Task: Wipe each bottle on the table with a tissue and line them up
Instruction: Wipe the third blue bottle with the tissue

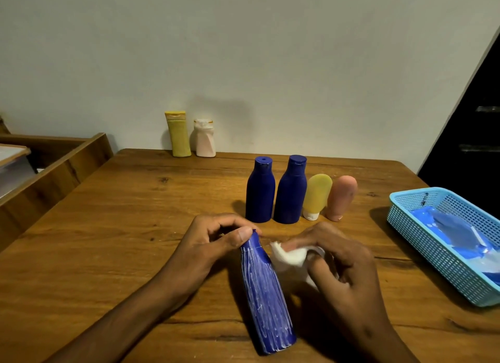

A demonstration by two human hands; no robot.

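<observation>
Two hands meet over the table [113, 227]. The left hand [216, 243] curls round the cap end of a streaked bottle [263, 295], thumb pressed on its neck; the bottle slants from that hand toward the near edge, its base nearest the person and marked with white streaks. The right hand [341, 260] pinches a crumpled tissue [289, 257] just beside the bottle's shoulder; whether the tissue touches it is unclear. Beyond both hands stand four bottles in a row: two dark blue bottles [260, 192] [290, 192], then a yellow tube [317, 196] and a pink tube [341, 197], both cap down. Farther off, beyond the left hand by the wall, stand a yellow bottle [178, 135] and a pale bottle [205, 139]. Right of the right hand, well apart, sits a basket [405, 222] holding blue packets.
</observation>
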